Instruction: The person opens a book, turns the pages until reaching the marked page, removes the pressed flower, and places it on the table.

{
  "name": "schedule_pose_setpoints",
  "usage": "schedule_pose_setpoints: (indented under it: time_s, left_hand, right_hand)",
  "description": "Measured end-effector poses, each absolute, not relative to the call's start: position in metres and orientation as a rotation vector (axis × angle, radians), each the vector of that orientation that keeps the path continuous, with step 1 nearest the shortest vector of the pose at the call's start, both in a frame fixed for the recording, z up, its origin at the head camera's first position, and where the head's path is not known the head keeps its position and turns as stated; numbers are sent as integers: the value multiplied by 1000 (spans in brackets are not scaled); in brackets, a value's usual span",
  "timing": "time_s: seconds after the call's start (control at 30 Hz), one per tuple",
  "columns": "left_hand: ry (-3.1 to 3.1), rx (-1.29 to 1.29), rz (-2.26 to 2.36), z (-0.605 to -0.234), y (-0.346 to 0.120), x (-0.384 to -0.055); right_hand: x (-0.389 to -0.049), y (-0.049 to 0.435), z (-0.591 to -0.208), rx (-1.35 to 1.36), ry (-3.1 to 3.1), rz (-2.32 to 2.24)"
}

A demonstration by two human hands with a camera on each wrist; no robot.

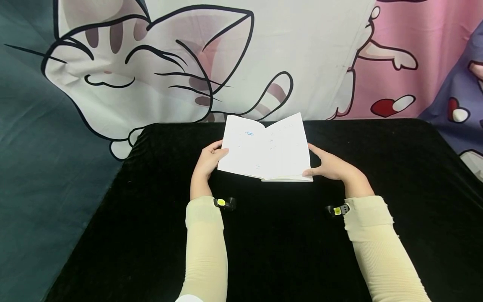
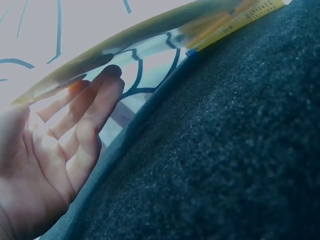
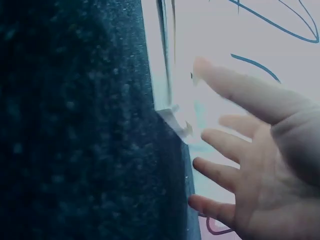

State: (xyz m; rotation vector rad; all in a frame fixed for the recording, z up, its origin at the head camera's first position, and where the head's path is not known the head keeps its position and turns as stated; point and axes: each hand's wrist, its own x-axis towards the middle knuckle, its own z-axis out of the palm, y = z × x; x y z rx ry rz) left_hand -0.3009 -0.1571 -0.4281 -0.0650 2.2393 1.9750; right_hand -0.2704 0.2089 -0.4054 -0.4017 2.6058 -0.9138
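Near the middle of the head view, just toward three o'clock from its centre, a book lies spread open with its pages facing the person, its fold running roughly from twelve to six. A small blue mark sits at ten o'clock on the pages, and a thick stack of page edges shows along the lower border, between five and six. At about nine o'clock the left hand is clamped on the book's border, thumb over the page and the other fingers passing behind; the left wrist view shows those fingers beneath a yellow cover. Between three and four o'clock, the right hand has its thumb and fingers apart and fairly straight, the thumb tip over the corner of the page and the forefinger at the side edge; how firmly it touches, I cannot tell. Cream sleeves reach in from seven and four o'clock, each with a small black device at the wrist. Beneath is a black, cloth-covered worktop, whose far edge passes behind the book. Beyond that edge hangs a printed curtain, with a smiling cat at ten o'clock from the book and a red-and-white shape between two and three.
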Motion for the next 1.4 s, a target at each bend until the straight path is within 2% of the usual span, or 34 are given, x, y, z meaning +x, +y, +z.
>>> schedule_pose_setpoints:
  time_s: [0.27,0.37,0.87,1.4]
  left_hand:
    - [2250,-72,1967,-427,-156,-300]
    - [2245,-76,1972,-428,-156,-301]
    - [2230,-65,1975,-428,-157,-301]
    - [2210,-20,2041,-428,-156,-300]
  right_hand:
    - [-268,187,-401,-826,2379,-1251]
    - [-264,174,-399,-904,2341,-1271]
    - [-246,129,-399,-914,2544,-853]
    - [-238,113,-404,-921,2552,-695]
